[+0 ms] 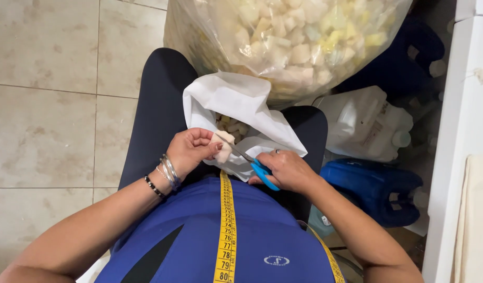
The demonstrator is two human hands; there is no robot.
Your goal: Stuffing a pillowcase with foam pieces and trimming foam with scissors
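My left hand (pixel 191 149) pinches a small pale foam piece (pixel 222 148) over my lap. My right hand (pixel 286 170) grips blue-handled scissors (pixel 262 173), whose blades reach left to the foam piece. Under both hands a white fabric bag (pixel 236 102) lies open on my thighs, with small foam bits showing inside. A yellow measuring tape (pixel 226 225) hangs down my blue shirt.
A large clear plastic sack (pixel 294 36) full of pale foam chunks stands just beyond my knees. White (pixel 364 123) and blue (pixel 375 188) plastic jugs sit on the floor at right, beside a white cabinet side (pixel 456 131). Beige floor tiles (pixel 47 105) spread left.
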